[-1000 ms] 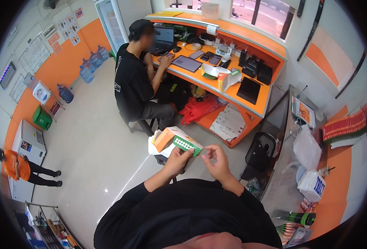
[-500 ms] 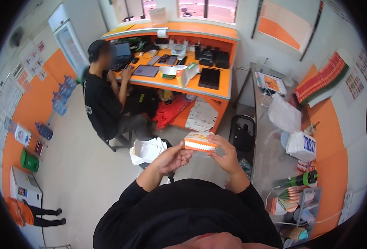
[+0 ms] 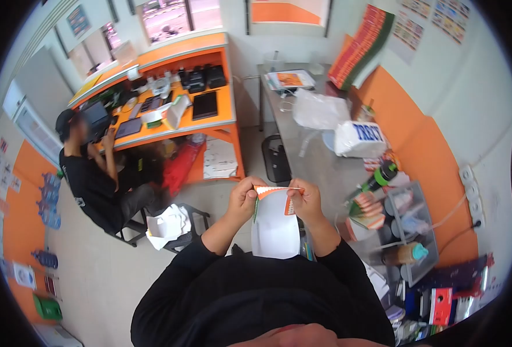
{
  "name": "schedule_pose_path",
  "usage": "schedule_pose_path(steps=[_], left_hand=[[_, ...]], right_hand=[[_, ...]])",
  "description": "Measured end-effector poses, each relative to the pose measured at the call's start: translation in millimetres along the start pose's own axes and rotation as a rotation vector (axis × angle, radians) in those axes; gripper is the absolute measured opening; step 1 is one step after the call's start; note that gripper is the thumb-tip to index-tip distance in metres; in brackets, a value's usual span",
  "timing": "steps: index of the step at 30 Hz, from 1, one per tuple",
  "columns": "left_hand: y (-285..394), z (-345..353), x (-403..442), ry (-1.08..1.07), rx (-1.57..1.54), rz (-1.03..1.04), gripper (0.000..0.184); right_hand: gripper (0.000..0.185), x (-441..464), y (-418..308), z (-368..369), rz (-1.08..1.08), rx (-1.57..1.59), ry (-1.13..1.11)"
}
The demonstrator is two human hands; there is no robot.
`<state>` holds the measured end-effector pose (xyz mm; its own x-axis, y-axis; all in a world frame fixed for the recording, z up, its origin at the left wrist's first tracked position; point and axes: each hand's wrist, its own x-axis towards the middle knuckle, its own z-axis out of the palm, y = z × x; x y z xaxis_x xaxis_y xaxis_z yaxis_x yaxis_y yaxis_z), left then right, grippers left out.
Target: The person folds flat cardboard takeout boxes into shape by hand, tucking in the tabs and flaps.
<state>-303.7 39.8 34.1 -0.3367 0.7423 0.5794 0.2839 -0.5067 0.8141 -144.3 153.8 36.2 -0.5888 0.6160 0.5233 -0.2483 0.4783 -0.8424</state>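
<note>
A paper food box (image 3: 275,228), white inside with orange and green printed edges, is held in front of my chest with its flaps partly opened out. My left hand (image 3: 244,200) is closed on its upper left corner, thumb pressed against the fingers. At the upper right corner, my right hand (image 3: 304,201) pinches an orange edge with a white zigzag pattern. The box's white panel hangs down toward my black shirt. To the left, a stack of white paper boxes (image 3: 168,226) rests on a black stool (image 3: 199,220).
A seated person (image 3: 88,173) in black works at an orange desk (image 3: 224,110) holding a laptop and tablets. On the right, a metal table (image 3: 305,168) carries plastic bags, a white package (image 3: 360,139), a green-capped bottle (image 3: 380,175) and a grey divided bin (image 3: 421,231).
The box has gone from a folded shape to a spread one with its white inside showing. Both hands now grip its upper corners. My view has swung to the right.
</note>
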Motion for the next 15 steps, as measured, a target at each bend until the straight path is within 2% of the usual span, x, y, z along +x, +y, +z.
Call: schedule_pose_path(steps=[5, 7, 8, 10, 14, 15], left_hand=[[12.2, 66.5, 1.5, -0.058, -0.089, 0.084, 0.061], [20.3, 83.4, -0.7, -0.121, 0.002, 0.047, 0.043], [25.2, 92.0, -1.1, -0.132, 0.001, 0.051, 0.043], [34.9, 108.6, 0.1, -0.159, 0.041, -0.022, 0.027], [52.6, 141.7, 5.1, -0.253, 0.065, -0.011, 0.026], [55.3, 150.0, 4.6, -0.252, 0.079, -0.045, 0.028]], right_hand=[[0.049, -38.1, -33.9, -58.3, -0.149, -0.194, 0.171], [0.044, -50.6, -44.4, -74.9, -0.180, -0.159, 0.193], [0.044, -55.3, -48.3, -81.6, -0.184, -0.160, 0.204], [0.038, -62.5, -55.8, -92.8, -0.244, -0.221, 0.250], [0.032, -80.7, -79.1, -109.2, -0.148, -0.234, 0.474], [0.030, -88.2, -81.4, -118.6, -0.136, -0.309, 0.433]])
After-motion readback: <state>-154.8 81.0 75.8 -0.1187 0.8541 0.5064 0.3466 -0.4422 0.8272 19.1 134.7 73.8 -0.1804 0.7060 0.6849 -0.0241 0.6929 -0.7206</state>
